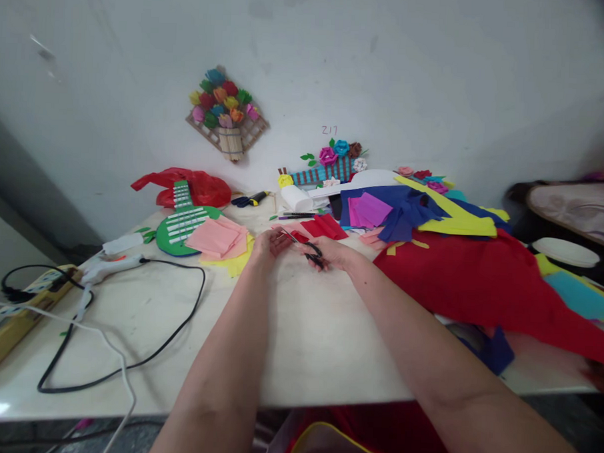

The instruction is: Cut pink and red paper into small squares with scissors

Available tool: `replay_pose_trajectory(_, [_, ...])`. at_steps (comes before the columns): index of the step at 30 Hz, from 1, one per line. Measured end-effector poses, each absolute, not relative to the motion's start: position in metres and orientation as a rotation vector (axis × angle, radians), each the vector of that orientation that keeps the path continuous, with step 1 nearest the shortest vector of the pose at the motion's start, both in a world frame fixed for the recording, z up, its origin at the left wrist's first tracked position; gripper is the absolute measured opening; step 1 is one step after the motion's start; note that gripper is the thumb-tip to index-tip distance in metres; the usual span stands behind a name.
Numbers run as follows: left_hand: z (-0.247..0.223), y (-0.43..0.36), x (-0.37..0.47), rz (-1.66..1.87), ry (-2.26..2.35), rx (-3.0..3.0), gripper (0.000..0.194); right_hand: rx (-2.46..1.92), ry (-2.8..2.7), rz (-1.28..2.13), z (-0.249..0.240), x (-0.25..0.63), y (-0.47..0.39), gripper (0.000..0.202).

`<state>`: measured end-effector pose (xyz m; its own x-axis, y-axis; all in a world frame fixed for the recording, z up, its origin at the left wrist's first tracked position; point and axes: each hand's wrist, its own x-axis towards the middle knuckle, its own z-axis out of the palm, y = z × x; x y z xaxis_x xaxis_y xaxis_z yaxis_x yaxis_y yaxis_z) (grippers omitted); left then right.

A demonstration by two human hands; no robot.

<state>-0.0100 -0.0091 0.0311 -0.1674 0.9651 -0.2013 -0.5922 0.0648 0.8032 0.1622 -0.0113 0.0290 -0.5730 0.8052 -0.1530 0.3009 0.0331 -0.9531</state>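
Observation:
My right hand is closed round the dark handles of a pair of scissors, whose blades point left toward my other hand. My left hand has its fingers bent together by the scissor tips. A small bit of red paper shows between the two hands; whether my left fingers grip it is unclear. Just beyond lie red paper pieces. Left of my left hand, pink paper sheets rest over yellow paper and part of a green guitar-shaped craft.
A white glue gun with a black cord lies at left, by a power strip. Yellow-black pliers and a red plastic bag are at the back. Red fabric-like material and purple sheets cover the right.

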Motion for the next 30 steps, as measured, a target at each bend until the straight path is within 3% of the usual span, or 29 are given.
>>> replay_pose_trajectory(16, [0.031,-0.01,-0.01,1.48,0.883,0.557,0.024,-1.133,-1.905,1.492,0.031,0.16,-0.013,0.04])
replay_pose_trajectory(22, [0.022,-0.006,-0.012,1.538,0.934,0.626,0.047,-1.169,-1.855,1.49,0.036,0.158,-0.019,0.042])
replay_pose_trajectory(30, [0.02,-0.002,-0.012,1.562,1.118,0.725,0.01,-1.229,-1.81,1.481,0.045,0.153,-0.03,0.043])
